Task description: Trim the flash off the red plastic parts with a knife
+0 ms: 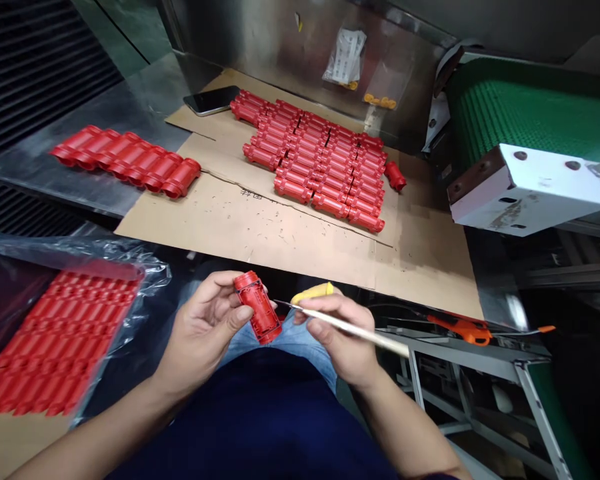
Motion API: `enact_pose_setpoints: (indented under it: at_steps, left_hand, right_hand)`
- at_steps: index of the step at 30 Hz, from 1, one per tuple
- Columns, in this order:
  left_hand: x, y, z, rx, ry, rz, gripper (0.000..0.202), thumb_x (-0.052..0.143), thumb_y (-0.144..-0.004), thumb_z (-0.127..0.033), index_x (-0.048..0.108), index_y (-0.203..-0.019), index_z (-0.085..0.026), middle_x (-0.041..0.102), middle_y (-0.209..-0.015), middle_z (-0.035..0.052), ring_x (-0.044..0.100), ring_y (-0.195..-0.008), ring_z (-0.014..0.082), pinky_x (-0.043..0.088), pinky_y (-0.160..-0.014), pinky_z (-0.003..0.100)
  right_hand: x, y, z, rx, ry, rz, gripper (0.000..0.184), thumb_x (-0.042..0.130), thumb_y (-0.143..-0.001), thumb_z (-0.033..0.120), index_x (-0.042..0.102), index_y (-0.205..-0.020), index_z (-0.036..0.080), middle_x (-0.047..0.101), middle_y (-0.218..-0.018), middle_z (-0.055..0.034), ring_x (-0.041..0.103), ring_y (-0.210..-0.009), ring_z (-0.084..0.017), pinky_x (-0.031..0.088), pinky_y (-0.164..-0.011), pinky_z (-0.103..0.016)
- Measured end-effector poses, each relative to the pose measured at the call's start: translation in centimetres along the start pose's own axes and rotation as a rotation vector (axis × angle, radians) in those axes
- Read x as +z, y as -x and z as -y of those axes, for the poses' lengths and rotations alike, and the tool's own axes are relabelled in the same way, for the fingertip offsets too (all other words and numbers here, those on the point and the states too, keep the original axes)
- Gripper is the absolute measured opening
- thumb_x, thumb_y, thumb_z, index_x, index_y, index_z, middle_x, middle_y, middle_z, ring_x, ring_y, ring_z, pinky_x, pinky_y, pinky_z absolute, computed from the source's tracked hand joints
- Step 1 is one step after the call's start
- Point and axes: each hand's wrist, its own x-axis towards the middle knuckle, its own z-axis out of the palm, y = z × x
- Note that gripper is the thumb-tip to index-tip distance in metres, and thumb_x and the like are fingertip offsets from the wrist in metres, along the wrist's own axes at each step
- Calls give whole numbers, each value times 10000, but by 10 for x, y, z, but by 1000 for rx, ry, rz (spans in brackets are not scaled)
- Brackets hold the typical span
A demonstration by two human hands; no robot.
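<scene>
Navy shirt and denim jeans lie closest. Left fingers curl around a ribbed red plastic cylinder, held above the lap; right fingers pinch a slim pale-handled knife, its thin metal blade just beside the cylinder. Glossy plastic sheeting wraps moulded red rows at left. Farther off, corrugated cardboard carries tightly packed red cylinders, with a dark phone at its far edge.
</scene>
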Motion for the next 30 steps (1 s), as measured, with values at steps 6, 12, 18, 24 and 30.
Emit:
enact_pose_setpoints:
  at_steps: [6, 12, 18, 24, 30]
  left_hand:
    - [1, 4, -1, 166, -128, -69, 392, 835, -953, -121, 738, -1294, -289, 813, -1230, 59, 836, -1056, 251, 710, -919, 355]
    - [4, 5, -5, 213, -144, -81, 410, 849, -929, -108, 744, -1282, -290, 802, -1225, 56, 847, -1017, 265, 728, -904, 387]
    - [5, 5, -6, 224, -165, -90, 399, 850, -928, -105, 750, -1269, -285, 805, -1201, 45, 843, -1017, 241, 721, -909, 349]
    - [6, 3, -6, 228, -174, -83, 407, 861, -924, -124, 750, -1277, -292, 823, -1178, 38, 839, -985, 215, 709, -894, 315]
    - [8, 4, -4, 176, -258, -149, 353, 888, -917, -196, 744, -1236, -240, 830, -1095, 47, 829, -964, 209, 686, -881, 289]
  right_hand:
    - [0, 1, 17, -359, 461, 141, 333, 717, -1041, 152, 745, -1364, 227, 827, -1209, -134, 793, -1088, -264, 693, -922, -449]
    - [4, 3, 17, -372, 545, 188, 349, 682, -1044, 134, 720, -1386, 189, 824, -1178, -154, 790, -1020, -266, 697, -885, -450]
    - [5, 3, 20, -361, 577, 195, 352, 671, -1045, 127, 723, -1386, 197, 825, -1165, -146, 792, -1010, -267, 698, -881, -454]
    - [2, 3, 20, -323, 557, 218, 327, 677, -1056, 155, 691, -1380, 204, 801, -1221, -157, 782, -1092, -281, 686, -940, -476]
    - [-2, 5, 11, -360, 671, 360, 326, 638, -1104, 210, 605, -1428, 187, 769, -1133, -143, 733, -1023, -282, 664, -886, -464]
